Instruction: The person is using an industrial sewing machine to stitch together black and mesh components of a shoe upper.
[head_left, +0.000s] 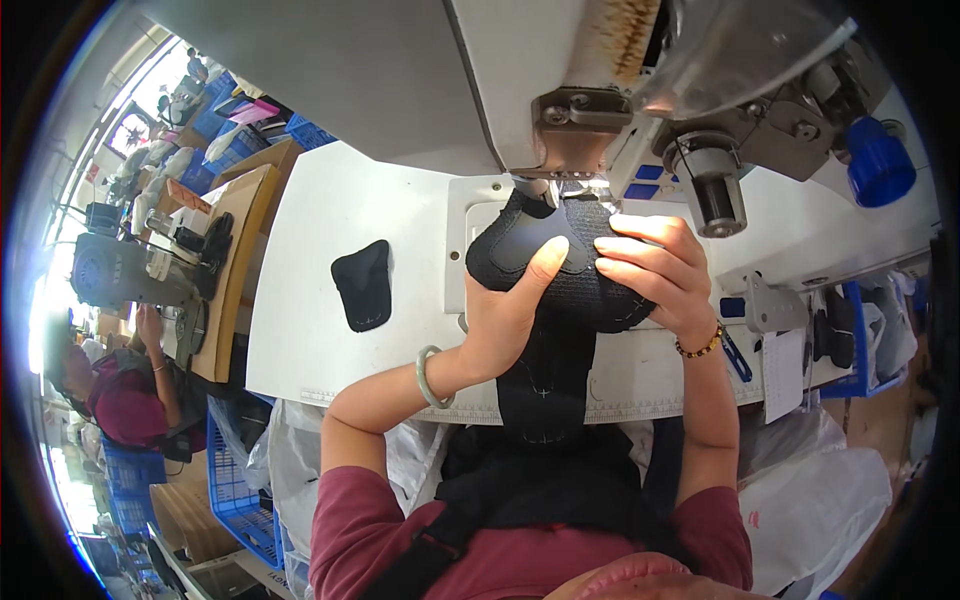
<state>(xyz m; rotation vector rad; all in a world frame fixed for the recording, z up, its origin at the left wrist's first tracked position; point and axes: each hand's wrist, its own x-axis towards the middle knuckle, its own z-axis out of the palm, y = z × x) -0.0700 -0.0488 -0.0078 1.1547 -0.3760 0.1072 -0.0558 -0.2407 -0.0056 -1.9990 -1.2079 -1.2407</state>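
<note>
A black fabric shoe upper point(545, 370) with a mesh texture and a long tongue-like flap lies under the needle area of a sewing machine point(580, 135). The flap hangs over the table's near edge. My left hand point(505, 318) grips the upper's left side, thumb on top and fingers hidden beneath. On the right side, my right hand point(668, 275) holds the edge with its fingers laid over the top; its thumb is out of sight. A small black fabric piece point(364, 285) rests flat to the left, apart from both hands.
The white worktable point(300, 250) has a ruler strip along its near edge. A blue-handled tool point(736, 355) and a white card point(783, 375) lie at the right. Blue crates point(240, 500) and plastic bags flank me. Another person point(130, 395) works at a machine far left.
</note>
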